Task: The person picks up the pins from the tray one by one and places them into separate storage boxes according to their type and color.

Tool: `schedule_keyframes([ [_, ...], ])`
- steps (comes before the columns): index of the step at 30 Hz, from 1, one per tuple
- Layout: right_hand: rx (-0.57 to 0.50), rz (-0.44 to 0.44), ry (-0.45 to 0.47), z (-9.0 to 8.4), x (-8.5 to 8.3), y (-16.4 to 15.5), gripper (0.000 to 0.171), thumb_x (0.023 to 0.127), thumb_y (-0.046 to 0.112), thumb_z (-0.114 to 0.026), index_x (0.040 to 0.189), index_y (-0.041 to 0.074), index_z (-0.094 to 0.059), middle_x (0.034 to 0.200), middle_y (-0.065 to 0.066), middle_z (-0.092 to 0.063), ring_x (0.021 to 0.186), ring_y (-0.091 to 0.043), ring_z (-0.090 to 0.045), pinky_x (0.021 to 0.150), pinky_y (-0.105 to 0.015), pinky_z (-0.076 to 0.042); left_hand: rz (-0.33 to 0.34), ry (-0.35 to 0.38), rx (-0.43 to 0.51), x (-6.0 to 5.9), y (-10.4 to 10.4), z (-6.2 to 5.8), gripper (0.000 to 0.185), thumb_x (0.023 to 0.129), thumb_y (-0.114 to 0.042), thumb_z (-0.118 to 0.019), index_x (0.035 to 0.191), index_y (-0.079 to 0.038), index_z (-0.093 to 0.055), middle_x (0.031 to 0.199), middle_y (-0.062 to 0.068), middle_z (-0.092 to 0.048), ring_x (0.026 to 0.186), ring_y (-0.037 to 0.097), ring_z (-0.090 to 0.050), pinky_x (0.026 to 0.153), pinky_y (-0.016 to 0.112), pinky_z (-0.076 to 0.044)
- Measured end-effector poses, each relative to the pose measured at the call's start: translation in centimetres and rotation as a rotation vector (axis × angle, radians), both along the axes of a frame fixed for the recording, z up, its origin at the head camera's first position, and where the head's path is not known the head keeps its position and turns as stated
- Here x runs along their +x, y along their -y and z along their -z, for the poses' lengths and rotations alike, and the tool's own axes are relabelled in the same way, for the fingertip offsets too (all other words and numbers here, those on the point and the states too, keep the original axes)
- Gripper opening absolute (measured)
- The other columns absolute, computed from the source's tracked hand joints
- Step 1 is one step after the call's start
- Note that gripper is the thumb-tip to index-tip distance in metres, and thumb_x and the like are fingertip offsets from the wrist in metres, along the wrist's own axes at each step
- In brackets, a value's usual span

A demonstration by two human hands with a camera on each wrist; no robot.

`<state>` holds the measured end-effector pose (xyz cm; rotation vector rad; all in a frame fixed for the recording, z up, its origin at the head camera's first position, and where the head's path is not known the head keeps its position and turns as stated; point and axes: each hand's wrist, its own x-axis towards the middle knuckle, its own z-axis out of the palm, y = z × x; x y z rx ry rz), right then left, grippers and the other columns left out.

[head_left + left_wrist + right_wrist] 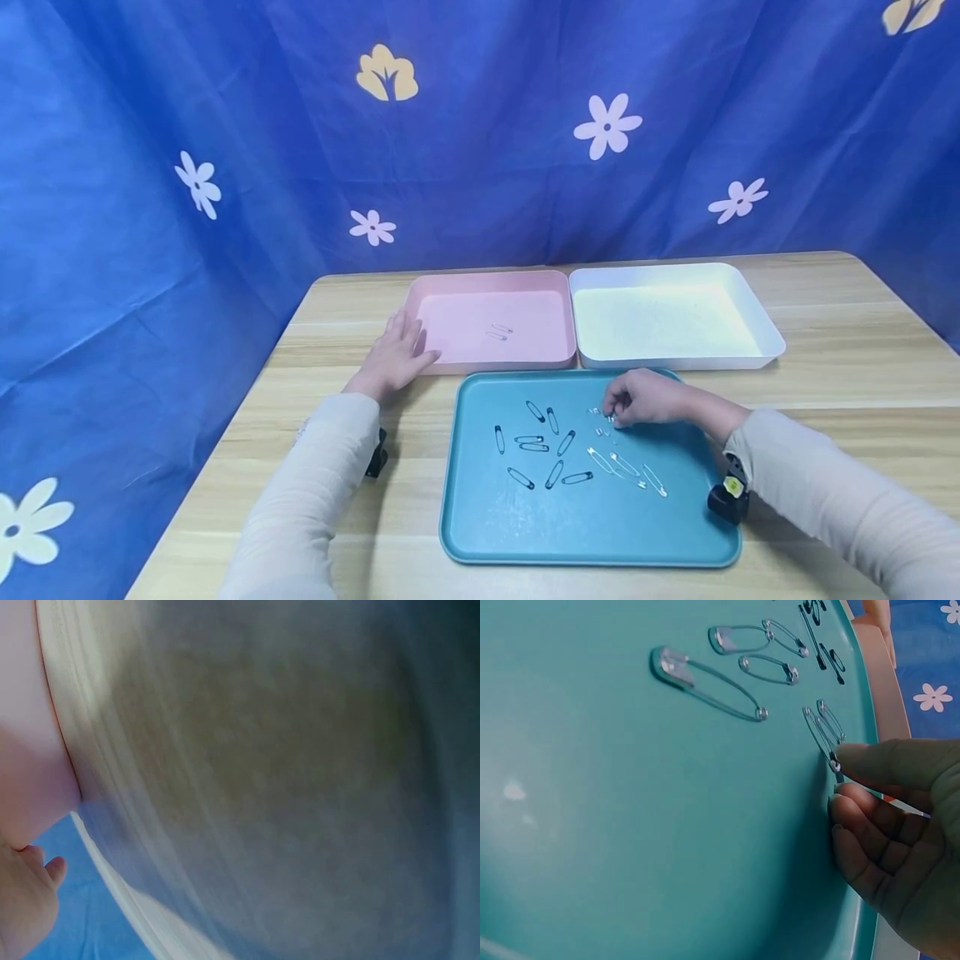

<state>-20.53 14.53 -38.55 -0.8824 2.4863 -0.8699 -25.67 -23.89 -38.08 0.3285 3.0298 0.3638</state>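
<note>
Pins [558,450] crowd tray's [480,525] middle — front strip free.

In the left wrist view nearly everything is a close, blurred surface of grey and tan; only a sliver of the left hand [22,900] shows at the bottom left corner, cut off by the edge. In the head view the right hand [643,397] covers the small silver pins [600,431] beneath its fingers, so its grip cannot be read there. The two pins in the pink tray [525,287] are too small to make out. Both sleeves run off the bottom edge.
</note>
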Motion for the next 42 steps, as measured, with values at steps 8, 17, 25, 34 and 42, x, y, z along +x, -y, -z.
schedule_keyframes([
  [8, -0.004, -0.092, -0.059, 0.2, -0.1, -0.3, 0.015, 0.067, 0.002, -0.067, 0.077, 0.012, -0.064, 0.071, 0.007, -0.053, 0.066, -0.006, -0.047, 0.059, -0.022, -0.043, -0.002, 0.011, 0.000, -0.2, 0.2, -0.1, 0.077, 0.084, -0.055, -0.034, 0.137, -0.002, -0.016, 0.140, 0.023, 0.008, 0.127, 0.037, 0.006, 0.098, 0.054, -0.009],
  [17, 0.043, -0.137, -0.096, 0.1, 0.0, -0.4, 0.014, 0.067, 0.003, -0.068, 0.068, 0.014, -0.061, 0.067, 0.009, -0.048, 0.062, -0.004, -0.044, 0.056, -0.021, -0.041, -0.005, 0.005, -0.006, -0.1, 0.1, -0.1, 0.076, 0.084, -0.054, -0.034, 0.137, -0.002, -0.017, 0.140, 0.024, 0.007, 0.126, 0.038, 0.004, 0.098, 0.054, -0.011],
  [25, 0.058, -0.153, -0.122, 0.1, 0.2, -0.8, 0.016, 0.068, 0.004, -0.067, 0.061, 0.015, -0.058, 0.066, 0.011, -0.046, 0.061, -0.003, -0.043, 0.056, -0.020, -0.039, -0.005, 0.001, -0.007, 0.0, 0.1, -0.2, 0.076, 0.084, -0.053, -0.034, 0.136, 0.000, -0.017, 0.139, 0.025, 0.006, 0.126, 0.040, 0.002, 0.098, 0.054, -0.011],
  [34, 0.052, -0.097, -0.051, 0.2, 0.1, -1.2, 0.016, 0.075, 0.004, -0.059, 0.064, 0.015, -0.054, 0.063, 0.010, -0.048, 0.059, -0.006, -0.044, 0.054, -0.021, -0.039, -0.009, 0.010, -0.001, -0.1, 0.2, 0.0, 0.077, 0.084, -0.054, -0.034, 0.137, -0.001, -0.016, 0.140, 0.024, 0.007, 0.126, 0.039, 0.003, 0.098, 0.054, -0.011],
  [42, -0.041, -0.014, 0.024, -0.3, -0.2, -1.0, 0.011, 0.079, 0.006, -0.058, 0.070, 0.012, -0.055, 0.064, 0.006, -0.051, 0.058, -0.010, -0.046, 0.052, -0.023, -0.040, -0.006, 0.010, -0.001, -0.1, 0.1, 0.3, 0.075, 0.085, -0.050, -0.036, 0.136, 0.000, -0.017, 0.140, 0.024, 0.007, 0.126, 0.038, 0.003, 0.098, 0.053, -0.011],
])
